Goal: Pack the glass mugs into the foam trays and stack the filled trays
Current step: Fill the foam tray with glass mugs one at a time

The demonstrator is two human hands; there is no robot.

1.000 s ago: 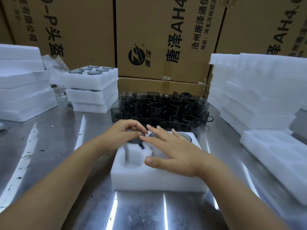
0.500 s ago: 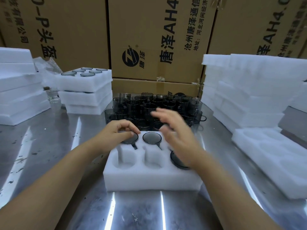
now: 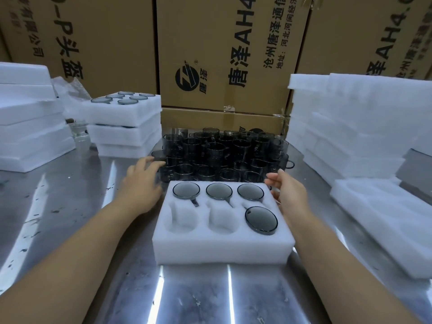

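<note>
The foam tray is white, matt and slightly fuzzy. The smoky grey glass mugs are glossy and see-through. The steel table is shiny, scuffed and speckled. The cardboard boxes are matt brown with black print.

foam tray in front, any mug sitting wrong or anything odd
The front right mug looks askew: its rim is tilted and stands above the foam tray, while the three back mugs sit flush.
</note>
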